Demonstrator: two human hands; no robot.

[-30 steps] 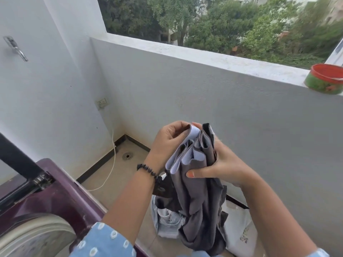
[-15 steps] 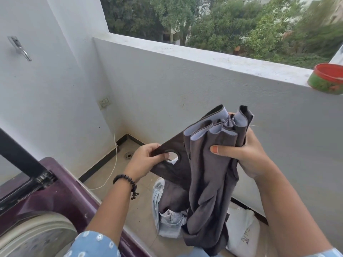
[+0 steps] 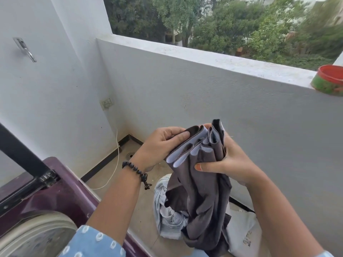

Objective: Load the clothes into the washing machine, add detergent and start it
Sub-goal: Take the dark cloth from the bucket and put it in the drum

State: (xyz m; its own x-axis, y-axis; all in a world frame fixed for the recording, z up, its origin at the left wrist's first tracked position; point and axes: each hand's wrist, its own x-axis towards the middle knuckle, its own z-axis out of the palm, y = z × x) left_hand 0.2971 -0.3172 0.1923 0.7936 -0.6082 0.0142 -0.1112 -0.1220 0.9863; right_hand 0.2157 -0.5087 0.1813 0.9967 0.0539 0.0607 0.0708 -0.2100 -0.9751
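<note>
Dark grey cloth point(image 3: 200, 175), gathered into accordion pleats with a pale lining showing at the fold edges, held up in the air in front of the balcony wall point(image 3: 204, 101), right of the washing machine point(image 3: 61, 197). Its lower end hangs down crumpled toward the floor point(image 3: 141, 210).

Left hand point(image 3: 159, 145) grips the top-left of the pleats: thumb pressed flat on the outermost fold, fingers curled behind the cloth. Beaded bracelet point(image 3: 137, 170) on that wrist, blue dotted sleeve point(image 3: 92, 242) lower down.

Right hand point(image 3: 232, 162) clamps the pleat bundle from the right side: thumb across the front, fingers wrapped round the back, so the folds are pinched together.

Under the hanging cloth: a light blue-white garment point(image 3: 167, 219) heaped on the floor, and a white bag point(image 3: 243, 236) just right of it against the wall.

Washing machine is maroon, top-loader, lid point(image 3: 18, 154) raised, pale drum rim point(image 3: 37, 232) visible at lower left.

Further out: wall socket point(image 3: 106, 103) with white cable point(image 3: 116, 160) running down to the floor, floor drain point(image 3: 130, 155) in the corner, red-green tub point(image 3: 329, 79) on the parapet ledge, trees beyond.
</note>
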